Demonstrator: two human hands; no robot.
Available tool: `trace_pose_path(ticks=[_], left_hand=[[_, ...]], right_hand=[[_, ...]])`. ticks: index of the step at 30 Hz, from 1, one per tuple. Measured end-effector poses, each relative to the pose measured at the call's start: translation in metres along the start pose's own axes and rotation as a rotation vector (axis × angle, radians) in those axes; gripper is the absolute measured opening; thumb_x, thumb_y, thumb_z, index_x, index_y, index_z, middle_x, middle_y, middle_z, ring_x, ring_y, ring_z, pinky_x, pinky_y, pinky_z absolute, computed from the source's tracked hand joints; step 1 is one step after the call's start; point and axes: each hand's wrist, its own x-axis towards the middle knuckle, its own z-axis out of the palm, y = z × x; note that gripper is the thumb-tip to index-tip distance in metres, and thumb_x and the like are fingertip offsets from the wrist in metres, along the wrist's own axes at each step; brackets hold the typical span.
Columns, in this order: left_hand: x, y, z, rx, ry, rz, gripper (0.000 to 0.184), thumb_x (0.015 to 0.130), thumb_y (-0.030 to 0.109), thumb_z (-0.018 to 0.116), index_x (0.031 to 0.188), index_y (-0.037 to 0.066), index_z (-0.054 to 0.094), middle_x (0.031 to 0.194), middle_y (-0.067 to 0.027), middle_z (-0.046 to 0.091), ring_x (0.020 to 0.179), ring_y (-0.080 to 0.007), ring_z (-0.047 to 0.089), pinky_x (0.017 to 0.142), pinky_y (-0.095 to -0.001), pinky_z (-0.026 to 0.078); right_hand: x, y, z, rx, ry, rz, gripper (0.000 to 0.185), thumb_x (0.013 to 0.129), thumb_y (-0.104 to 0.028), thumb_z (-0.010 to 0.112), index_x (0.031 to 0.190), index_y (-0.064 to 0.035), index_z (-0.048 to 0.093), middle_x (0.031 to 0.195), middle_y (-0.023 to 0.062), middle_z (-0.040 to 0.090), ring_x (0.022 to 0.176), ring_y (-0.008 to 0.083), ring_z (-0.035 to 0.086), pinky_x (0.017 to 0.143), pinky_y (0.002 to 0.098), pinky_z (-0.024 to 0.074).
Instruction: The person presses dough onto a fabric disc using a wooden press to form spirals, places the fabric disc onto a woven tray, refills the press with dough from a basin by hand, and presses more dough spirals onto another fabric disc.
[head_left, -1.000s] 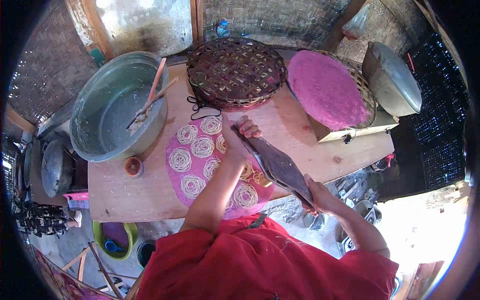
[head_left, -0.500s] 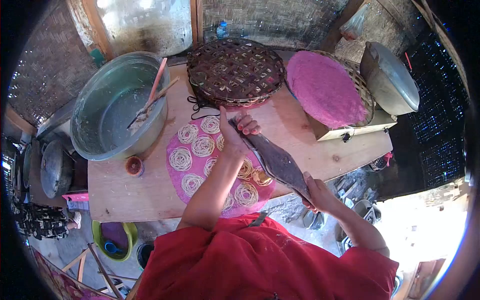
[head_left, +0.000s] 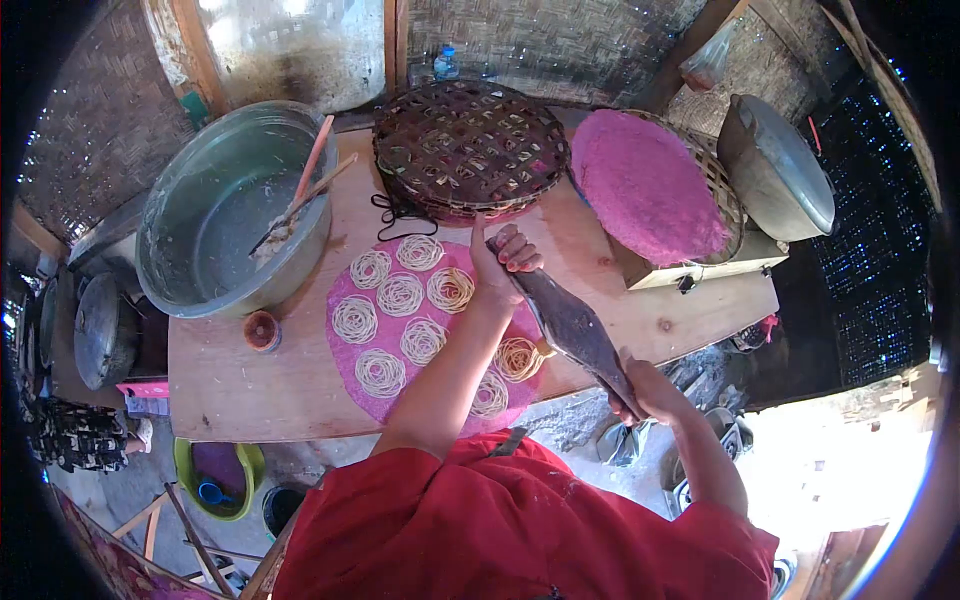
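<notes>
With both hands I grip a dark, two-handled wooden press (head_left: 575, 325), held slantwise over the right edge of a round pink mat (head_left: 345, 385). My left hand (head_left: 507, 262) is closed round its upper end, thumb pointing up. Around the lower right end, my right hand (head_left: 645, 390) is closed too. Below the middle of the press, a pale tip shows beside a yellowish coil of noodle strands (head_left: 518, 360). Several pale coils, such as one noodle nest (head_left: 400, 295), lie on the mat. My left forearm hides part of them.
A large green basin (head_left: 165, 245) with sticks in it stands at left, near a small jar (head_left: 262, 331). Behind are a dark woven basket (head_left: 470, 150), another pink mat (head_left: 645, 185) and a metal pot (head_left: 775, 170). A lime tub (head_left: 255, 480) sits on the floor.
The press and both hands have shifted slightly right and down relative to the mat. More of the yellowish coil at the right edge shows now. Both hands keep their grip.
</notes>
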Motion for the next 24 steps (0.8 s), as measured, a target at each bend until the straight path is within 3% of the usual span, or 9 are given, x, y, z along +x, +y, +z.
trace_pose_path(ticks=[5,6,8,15,18,20,21,22,24], left_hand=[[-0.001,0.003,0.002,-0.075,0.022,0.026,0.053,0.087,0.059,0.042,0.055,0.018,0.039,0.039,0.0079,0.033,0.032,-0.0074,0.033,0.041,-0.0236,0.034],[-0.001,0.005,-0.001,-0.099,0.037,0.030,0.053,0.086,0.060,0.042,0.054,0.018,0.037,0.039,0.0080,0.031,0.031,-0.0071,0.031,0.040,-0.0229,0.032],[-0.004,0.006,-0.005,-0.133,0.043,0.042,0.053,0.087,0.060,0.042,0.054,0.018,0.037,0.039,0.0080,0.031,0.031,-0.0070,0.031,0.041,-0.0229,0.032],[-0.008,0.022,-0.013,-0.104,-0.062,0.147,0.049,0.090,0.051,0.042,0.056,0.016,0.041,0.039,0.0073,0.036,0.032,-0.0070,0.037,0.042,-0.0241,0.038],[-0.006,0.037,0.002,-0.072,-0.117,0.186,0.050,0.091,0.052,0.041,0.056,0.016,0.042,0.040,0.0069,0.036,0.032,-0.0074,0.037,0.043,-0.0245,0.039],[-0.006,0.049,0.024,-0.043,-0.123,0.192,0.052,0.090,0.054,0.040,0.055,0.017,0.040,0.039,0.0073,0.034,0.032,-0.0070,0.034,0.041,-0.0240,0.036],[-0.005,0.055,0.037,-0.015,-0.130,0.193,0.053,0.090,0.057,0.038,0.054,0.018,0.037,0.039,0.0077,0.032,0.032,-0.0066,0.031,0.040,-0.0234,0.033],[-0.005,0.059,0.051,-0.014,-0.128,0.197,0.053,0.090,0.057,0.038,0.054,0.018,0.037,0.039,0.0077,0.032,0.032,-0.0066,0.031,0.040,-0.0234,0.033],[-0.004,0.066,0.078,0.057,-0.300,0.153,0.052,0.092,0.053,0.036,0.057,0.016,0.042,0.041,0.0054,0.038,0.033,-0.0093,0.038,0.044,-0.0259,0.041]], right_hand=[[0.049,0.015,0.006,0.824,-0.408,-0.125,0.088,0.083,-0.074,0.020,0.121,0.0003,0.047,0.082,0.0202,0.062,0.053,0.0250,0.063,0.047,0.0361,0.0536],[0.064,0.024,0.009,0.824,-0.411,-0.126,0.088,0.083,-0.074,0.020,0.121,0.0003,0.047,0.082,0.0202,0.062,0.053,0.0250,0.063,0.047,0.0361,0.0536],[0.085,0.032,0.024,1.115,-0.745,-0.200,0.081,0.085,-0.070,0.025,0.125,-0.0034,0.046,0.087,0.0210,0.060,0.057,0.0286,0.062,0.053,0.0390,0.0545],[0.111,0.038,0.036,1.246,-0.760,-0.122,0.077,0.085,-0.070,0.026,0.116,-0.0049,0.051,0.080,0.0196,0.061,0.049,0.0226,0.060,0.045,0.0324,0.0515],[0.121,0.048,0.038,1.006,-0.585,-0.119,0.064,0.090,-0.062,0.029,0.112,-0.0065,0.053,0.078,0.0167,0.061,0.048,0.0195,0.057,0.044,0.0292,0.0475],[0.120,0.033,0.053,0.374,-0.318,-0.162,0.051,0.096,-0.046,0.034,0.127,-0.0061,0.043,0.074,0.0092,0.056,0.045,0.0126,0.050,0.041,0.0263,0.0417],[0.133,0.040,0.048,0.072,-0.347,-0.143,0.047,0.098,-0.038,0.031,0.133,-0.0069,0.037,0.089,0.0138,0.060,0.065,0.0178,0.060,0.059,0.0302,0.0499],[0.132,0.036,0.056,0.071,-0.350,-0.142,0.047,0.098,-0.038,0.031,0.133,-0.0069,0.037,0.089,0.0138,0.060,0.065,0.0178,0.060,0.059,0.0302,0.0499],[0.131,0.026,0.081,-0.276,-0.140,-0.453,0.042,0.098,-0.028,0.028,0.130,-0.0029,0.042,0.116,0.0156,0.052,0.101,0.0253,0.049,0.090,0.0363,0.0358]])
